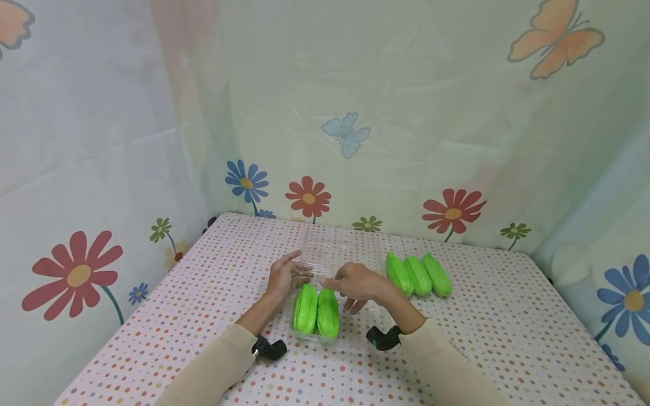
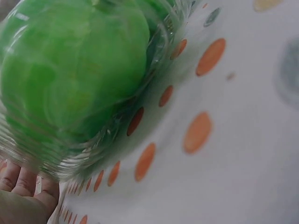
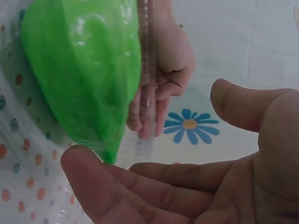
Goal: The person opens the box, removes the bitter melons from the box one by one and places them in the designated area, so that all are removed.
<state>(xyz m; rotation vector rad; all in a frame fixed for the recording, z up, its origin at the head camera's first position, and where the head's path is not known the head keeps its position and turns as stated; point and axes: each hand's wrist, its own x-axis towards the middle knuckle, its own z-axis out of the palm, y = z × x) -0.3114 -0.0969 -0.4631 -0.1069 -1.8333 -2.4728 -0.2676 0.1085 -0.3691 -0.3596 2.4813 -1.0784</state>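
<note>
A clear plastic clamshell box (image 1: 311, 338) stands on the table with its lid (image 1: 337, 246) folded back. Side by side in it lie two bright green, ridged vegetables (image 1: 306, 309), glossy and tapering to a tip. My left hand (image 1: 282, 277) is at the box's far left side; its fingers touch or nearly touch the clear wall, as the right wrist view shows. Over the far right corner hovers my right hand (image 1: 357, 282), holding nothing. Its fingers (image 3: 173, 193) are extended in the right wrist view, the thumb apart, close to the tip of one vegetable (image 3: 88, 70).
Three more green vegetables (image 1: 418, 276) lie in a row on the table, right of the box. A dotted cloth (image 1: 508, 338) covers the table. Flower-printed curtains (image 1: 396, 169) hang behind it and along both sides.
</note>
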